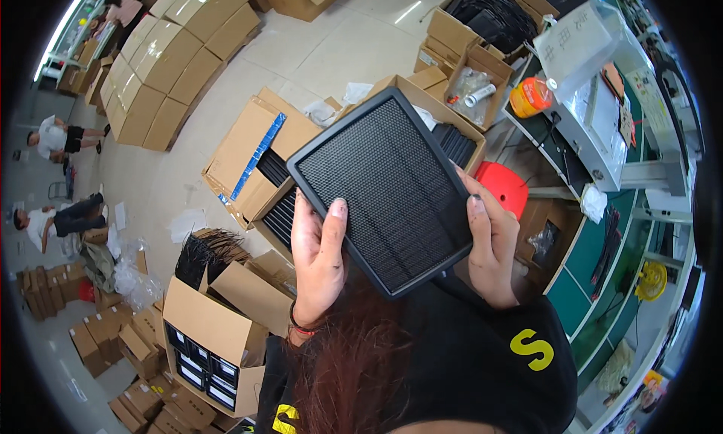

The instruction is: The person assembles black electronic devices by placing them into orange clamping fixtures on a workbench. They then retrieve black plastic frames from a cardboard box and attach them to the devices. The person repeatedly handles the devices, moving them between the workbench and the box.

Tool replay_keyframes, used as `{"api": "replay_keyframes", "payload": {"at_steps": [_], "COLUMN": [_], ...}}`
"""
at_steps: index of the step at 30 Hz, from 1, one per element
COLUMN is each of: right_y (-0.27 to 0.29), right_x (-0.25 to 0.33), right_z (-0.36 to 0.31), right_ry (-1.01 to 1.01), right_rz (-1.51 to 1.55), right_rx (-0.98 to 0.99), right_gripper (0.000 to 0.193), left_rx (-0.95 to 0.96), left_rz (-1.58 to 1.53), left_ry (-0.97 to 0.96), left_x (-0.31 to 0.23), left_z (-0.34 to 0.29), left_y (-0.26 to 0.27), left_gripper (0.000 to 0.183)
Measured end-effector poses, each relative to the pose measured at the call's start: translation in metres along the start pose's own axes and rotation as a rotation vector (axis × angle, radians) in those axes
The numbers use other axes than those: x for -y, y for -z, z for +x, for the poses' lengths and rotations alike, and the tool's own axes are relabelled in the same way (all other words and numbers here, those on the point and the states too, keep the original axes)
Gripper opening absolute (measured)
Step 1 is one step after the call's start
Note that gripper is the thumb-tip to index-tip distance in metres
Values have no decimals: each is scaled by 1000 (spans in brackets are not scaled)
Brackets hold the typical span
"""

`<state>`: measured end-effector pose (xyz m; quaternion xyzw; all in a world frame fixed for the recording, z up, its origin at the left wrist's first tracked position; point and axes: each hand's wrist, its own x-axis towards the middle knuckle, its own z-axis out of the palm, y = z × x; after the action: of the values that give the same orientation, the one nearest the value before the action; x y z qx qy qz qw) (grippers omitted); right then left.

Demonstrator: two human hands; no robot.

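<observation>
Both my hands hold up a small solar panel [380, 185] with a dark textured face and a rounded black frame, tilted in front of me. My left hand [318, 257] is closed on its lower left edge, the thumb lying on the face. On the opposite edge, my right hand [491, 242] grips with its thumb at the frame and the fingers partly hidden behind. Below the panel stands an open carton [476, 157], mostly covered by it. Rows of similar black panels [455, 143] show inside that carton.
A red stool [503, 187] stands at the right, beside a green-topped workbench [576, 302]. An orange-labelled bottle [532, 97] is on the bench. At lower left sits an open carton of black boxes [202, 362]. Stacked cartons [169, 65] and two people [56, 222] are farther left.
</observation>
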<state>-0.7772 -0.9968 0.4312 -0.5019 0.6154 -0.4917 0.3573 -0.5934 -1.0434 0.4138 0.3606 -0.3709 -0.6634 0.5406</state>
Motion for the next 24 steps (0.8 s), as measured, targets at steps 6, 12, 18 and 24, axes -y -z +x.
{"api": "replay_keyframes", "payload": {"at_steps": [6,12,18,24], "right_y": [10,28,58,38], "right_x": [-26,-66,-158,-398], "right_z": [1,17,31,58], "right_ry": [16,50,-220,-396], "right_rz": [136,175,-183,-315], "right_rx": [-125,-302,-57,-94], "right_gripper": [33,32,34,32], "left_rx": [-6,75,8,1], "left_rz": [45,85,25,817], "left_ry": [-10,143,556,433], "left_x": [22,54,157,345], "left_z": [12,32,61,131], "left_y": [-13,-47,-49,43], "left_gripper": [34,47,42,49]}}
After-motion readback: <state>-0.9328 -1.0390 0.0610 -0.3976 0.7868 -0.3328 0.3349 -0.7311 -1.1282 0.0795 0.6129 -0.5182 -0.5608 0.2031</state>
